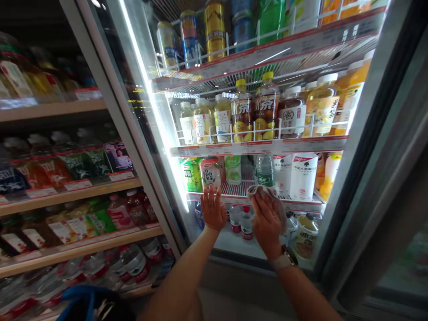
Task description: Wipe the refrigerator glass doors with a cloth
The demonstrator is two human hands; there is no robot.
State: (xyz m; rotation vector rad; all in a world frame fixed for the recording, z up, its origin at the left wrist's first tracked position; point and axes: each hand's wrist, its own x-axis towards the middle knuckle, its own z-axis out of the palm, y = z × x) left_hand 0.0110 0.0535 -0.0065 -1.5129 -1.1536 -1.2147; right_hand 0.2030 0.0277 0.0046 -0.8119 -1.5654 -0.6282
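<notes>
My left hand (213, 210) is raised with its palm forward and fingers spread, seemingly flat against the glass door of a lit drinks fridge. It holds nothing, and a red can (210, 173) is behind its fingertips. My right hand (265, 219) presses a pale, crumpled cloth (280, 208) to the front of the fridge, level with the lower shelf edge. Behind the cloth stands a clear water bottle with a green label (265, 171). A watch (289, 255) is on the right wrist.
Fridge shelves hold tea bottles (242, 111), beer cans (215, 31) and white cartons (303, 176). Wooden shelves (73, 196) with more bottles stand at left. A dark door frame (371, 178) runs down the right. Something blue (78, 303) sits at the lower left.
</notes>
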